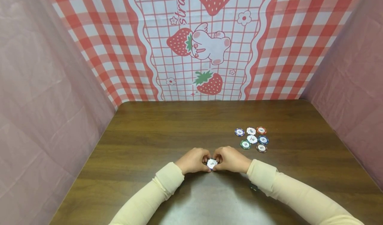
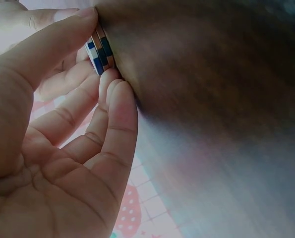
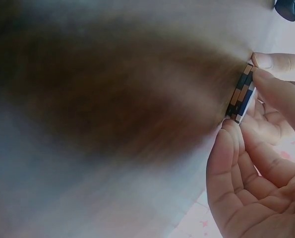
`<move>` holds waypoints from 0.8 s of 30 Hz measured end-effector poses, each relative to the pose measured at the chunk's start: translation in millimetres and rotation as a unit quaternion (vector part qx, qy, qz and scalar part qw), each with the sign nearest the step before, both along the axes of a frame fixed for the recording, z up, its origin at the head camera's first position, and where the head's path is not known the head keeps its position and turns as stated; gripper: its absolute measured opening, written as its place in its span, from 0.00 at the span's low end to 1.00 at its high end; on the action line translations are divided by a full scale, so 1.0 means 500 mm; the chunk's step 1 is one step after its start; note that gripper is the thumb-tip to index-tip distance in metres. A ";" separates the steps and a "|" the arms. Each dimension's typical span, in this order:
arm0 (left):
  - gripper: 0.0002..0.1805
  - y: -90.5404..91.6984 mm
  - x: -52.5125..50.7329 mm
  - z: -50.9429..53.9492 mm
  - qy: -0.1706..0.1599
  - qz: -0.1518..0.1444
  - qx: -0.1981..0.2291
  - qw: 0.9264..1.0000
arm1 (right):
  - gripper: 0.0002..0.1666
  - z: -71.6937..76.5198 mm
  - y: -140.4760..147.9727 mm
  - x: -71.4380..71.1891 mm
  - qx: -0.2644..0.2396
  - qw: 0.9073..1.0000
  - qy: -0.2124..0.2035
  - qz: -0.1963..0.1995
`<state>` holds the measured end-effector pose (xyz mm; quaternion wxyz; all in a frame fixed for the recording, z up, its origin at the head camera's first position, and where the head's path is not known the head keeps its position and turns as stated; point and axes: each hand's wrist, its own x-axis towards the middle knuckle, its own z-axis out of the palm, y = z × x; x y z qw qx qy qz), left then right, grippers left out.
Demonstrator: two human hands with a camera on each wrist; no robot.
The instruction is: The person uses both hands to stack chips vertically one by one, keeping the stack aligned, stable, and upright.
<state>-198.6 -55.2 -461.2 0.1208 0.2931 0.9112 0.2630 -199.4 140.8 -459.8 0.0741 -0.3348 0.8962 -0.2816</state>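
Observation:
A short stack of poker chips (image 1: 212,164) sits on the table between both hands, a white-faced chip with a 5 on top. From the left side, the left hand (image 1: 194,160) pinches its edge between thumb and fingers; the right hand (image 1: 231,160) does the same from the right. In the left wrist view the stack (image 2: 101,52) shows blue, white, dark and orange edges between the left hand's (image 2: 73,124) thumb and fingertips. The right wrist view shows the stack (image 3: 241,94) tilted in the picture, held by the right hand (image 3: 266,148).
Several loose chips, including a white one (image 1: 252,139), a green one (image 1: 245,144) and a red one (image 1: 261,130), lie flat at the right beyond the right hand. A dark chip (image 1: 253,187) shows partly under the right sleeve. A checked cloth (image 1: 209,52) hangs behind the table (image 1: 143,128).

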 end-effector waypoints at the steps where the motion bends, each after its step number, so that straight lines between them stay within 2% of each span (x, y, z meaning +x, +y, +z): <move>1: 0.16 0.000 0.000 0.000 0.001 0.000 0.000 1.000 | 0.12 0.000 0.000 0.000 0.000 1.000 0.000 -0.001; 8: 0.17 0.000 -0.001 -0.003 0.007 -0.003 -0.001 1.000 | 0.13 0.001 0.002 0.001 -0.006 1.000 0.006 -0.001; 13: 0.17 -0.001 -0.003 -0.004 0.010 -0.005 -0.002 1.000 | 0.14 0.007 0.012 -0.002 -0.025 1.000 -0.001 -0.018; 19: 0.17 -0.001 -0.003 -0.007 0.014 -0.007 -0.003 1.000 | 0.21 0.015 0.036 -0.006 -0.058 0.997 -0.004 -0.043; 24: 0.18 0.000 -0.003 -0.006 0.012 -0.004 -0.004 1.000 | 0.28 0.023 0.062 -0.007 -0.104 0.992 0.009 -0.077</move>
